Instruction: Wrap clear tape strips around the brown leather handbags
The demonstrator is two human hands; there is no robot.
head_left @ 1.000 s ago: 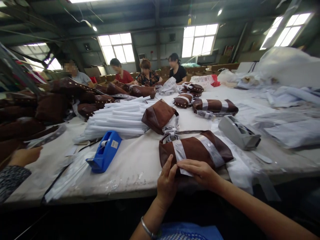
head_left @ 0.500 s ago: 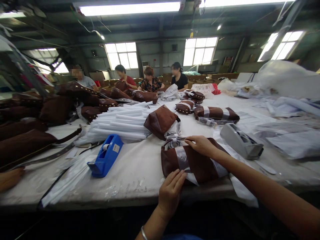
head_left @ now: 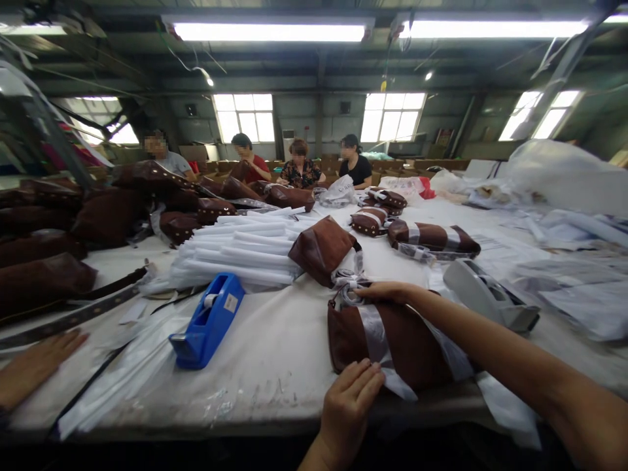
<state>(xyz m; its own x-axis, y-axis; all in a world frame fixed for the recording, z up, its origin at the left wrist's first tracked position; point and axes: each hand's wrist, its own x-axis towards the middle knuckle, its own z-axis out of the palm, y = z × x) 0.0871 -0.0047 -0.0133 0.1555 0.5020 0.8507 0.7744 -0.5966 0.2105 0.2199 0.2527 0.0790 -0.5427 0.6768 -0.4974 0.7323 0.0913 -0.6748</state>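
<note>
A brown handbag (head_left: 412,340) lies in front of me near the table's front edge, with pale wrapping strips (head_left: 377,337) around its body. My left hand (head_left: 350,405) presses bent fingers, held together, against its near left side, over a strip end; the thumb is hidden. Across the bag's far edge reaches my right hand (head_left: 387,292), with its fingertips closed at the coiled, wrapped strap (head_left: 347,294) by the far left corner. Some of those fingers are hidden. Right behind the coil rests another brown handbag (head_left: 324,250).
A blue tape dispenser (head_left: 209,320) and stacked white rolls (head_left: 235,245) lie left; a grey dispenser (head_left: 483,294) stands right. Wrapped bags (head_left: 434,237) lie beyond. Another person's hand (head_left: 44,366) rests at lower left, near piled brown bags (head_left: 105,219). Several people sit opposite.
My right hand has shifted from the bag's top to its far left edge, at the strap coil. My left hand stays on the near side. The other person's hand reaches farther in.
</note>
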